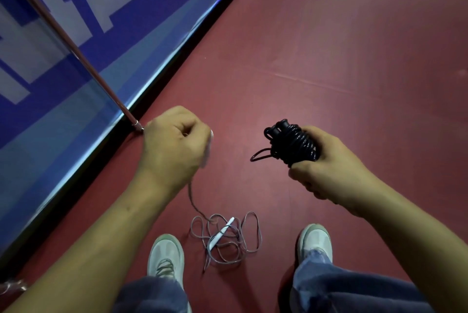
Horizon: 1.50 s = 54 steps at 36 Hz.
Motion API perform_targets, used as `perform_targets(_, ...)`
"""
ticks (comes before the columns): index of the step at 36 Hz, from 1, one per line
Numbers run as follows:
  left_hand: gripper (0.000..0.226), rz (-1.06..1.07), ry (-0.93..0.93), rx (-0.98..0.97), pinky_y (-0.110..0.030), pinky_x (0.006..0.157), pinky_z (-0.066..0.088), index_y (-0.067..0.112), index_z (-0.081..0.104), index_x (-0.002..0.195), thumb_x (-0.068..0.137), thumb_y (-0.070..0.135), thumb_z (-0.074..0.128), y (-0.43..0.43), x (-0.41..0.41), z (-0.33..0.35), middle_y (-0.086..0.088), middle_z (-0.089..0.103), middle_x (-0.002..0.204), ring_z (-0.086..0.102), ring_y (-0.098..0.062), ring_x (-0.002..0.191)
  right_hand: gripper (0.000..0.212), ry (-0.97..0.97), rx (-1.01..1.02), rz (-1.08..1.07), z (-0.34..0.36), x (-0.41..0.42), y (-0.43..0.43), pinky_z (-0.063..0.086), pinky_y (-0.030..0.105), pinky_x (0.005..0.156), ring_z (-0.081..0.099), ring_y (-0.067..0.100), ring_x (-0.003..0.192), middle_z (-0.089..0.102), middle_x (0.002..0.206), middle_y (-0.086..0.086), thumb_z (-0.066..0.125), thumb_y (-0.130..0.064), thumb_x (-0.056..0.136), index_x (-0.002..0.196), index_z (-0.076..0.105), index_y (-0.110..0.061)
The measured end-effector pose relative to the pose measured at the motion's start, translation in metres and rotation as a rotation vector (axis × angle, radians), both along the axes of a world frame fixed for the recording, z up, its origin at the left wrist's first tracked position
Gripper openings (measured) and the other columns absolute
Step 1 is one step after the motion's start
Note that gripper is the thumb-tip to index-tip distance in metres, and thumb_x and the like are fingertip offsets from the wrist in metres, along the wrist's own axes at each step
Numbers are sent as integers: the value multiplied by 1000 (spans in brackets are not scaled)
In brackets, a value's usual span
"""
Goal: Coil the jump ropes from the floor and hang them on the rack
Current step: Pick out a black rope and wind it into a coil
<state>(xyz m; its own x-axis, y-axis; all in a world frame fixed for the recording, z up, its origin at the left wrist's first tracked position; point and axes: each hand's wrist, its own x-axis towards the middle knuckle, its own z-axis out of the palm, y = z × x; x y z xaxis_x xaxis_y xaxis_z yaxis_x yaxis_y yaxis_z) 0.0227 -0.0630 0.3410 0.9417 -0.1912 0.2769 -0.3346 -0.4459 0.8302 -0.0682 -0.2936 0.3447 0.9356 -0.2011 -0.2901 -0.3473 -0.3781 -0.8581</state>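
Note:
My right hand grips a coiled black jump rope, wound into a tight bundle with one small loop sticking out to the left. My left hand is curled round the white handle of a grey jump rope; only the handle's edge shows beside the fingers. From that hand the grey cord hangs down to a loose tangle of grey rope on the red floor between my shoes, where its second white handle lies. No rack is in view.
A blue banner barrier with white lettering runs diagonally along the left, its black base meeting the red floor. A thin metal pole slants down to the floor near my left hand. My two pale shoes stand at the bottom.

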Motion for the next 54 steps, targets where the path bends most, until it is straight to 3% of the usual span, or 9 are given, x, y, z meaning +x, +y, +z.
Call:
perform_targets(6, 33, 38, -135, 171, -29, 77, 49, 12, 76, 75, 91, 31, 54, -3, 3, -7, 3, 69, 87, 64, -11, 83, 46, -29, 25, 61, 3, -1, 7, 39, 18, 42, 49, 9, 44, 58, 55, -9, 65, 8, 76, 103, 63, -28)
perform_targets(11, 60, -195, 240, 3, -19, 96, 43, 35, 51, 136, 77, 29, 58, -7, 1, -6, 9, 54, 137, 53, -4, 123, 49, -7, 149, 105, 5, -1, 10, 36, 24, 42, 45, 15, 46, 54, 56, -6, 61, 12, 77, 106, 64, -27)
perform_targets(15, 86, -468, 380, 135, -18, 100, 44, 47, 35, 147, 69, 24, 62, -8, -5, -14, 21, 49, 146, 55, 2, 119, 47, 14, 302, 145, 8, -2, 11, 31, 29, 47, 40, 22, 51, 51, 63, 5, 61, 13, 78, 108, 64, -24)
perform_targets(20, 60, -591, 465, 200, -28, 113, 40, 31, 53, 134, 78, 21, 72, -21, -18, -19, 18, 64, 128, 55, 8, 124, 46, 40, 483, 172, 10, -2, 9, 28, 27, 46, 36, 20, 51, 46, 68, 13, 63, 5, 68, 110, 61, -13)
perform_targets(24, 8, -524, 496, 286, -41, 78, 59, 16, 67, 102, 94, 16, 65, -29, -19, -24, 4, 69, 76, 67, -13, 68, 42, 42, 459, 163, 9, -3, 7, 29, 26, 46, 36, 20, 50, 45, 66, 13, 63, 8, 72, 109, 60, -12)
perform_targets(29, 19, -469, 397, 375, -23, 54, 39, 15, 71, 90, 99, 27, 60, -30, -15, -18, 4, 58, 62, 44, -7, 50, 40, 89, 245, 107, 0, -1, 6, 31, 31, 47, 41, 22, 52, 49, 62, 10, 62, 9, 78, 101, 62, -23)
perform_targets(36, 34, -619, 3, 797, -40, 62, 50, 22, 44, 75, 99, 45, 48, -27, -26, -17, -1, 48, 65, 58, -34, 68, 36, 256, 89, 132, -10, -6, 14, 34, 29, 45, 45, 24, 52, 56, 60, 10, 63, 2, 77, 93, 59, -29)
perform_targets(42, 44, -565, -42, 451, -38, 51, 42, 15, 62, 67, 90, 51, 52, -19, -16, -13, 0, 53, 52, 49, -20, 49, 37, 291, 160, 106, -9, -9, 2, 31, 27, 46, 40, 23, 55, 52, 62, 13, 64, 5, 79, 101, 60, -25)
perform_targets(54, 14, -327, 468, -444, -32, 49, 45, 4, 72, 80, 88, 15, 70, -20, -22, 7, -18, 64, 59, 47, -22, 42, 41, 229, 444, 196, -1, -8, 18, 31, 28, 47, 42, 21, 49, 56, 71, 18, 63, -1, 67, 104, 64, -18)
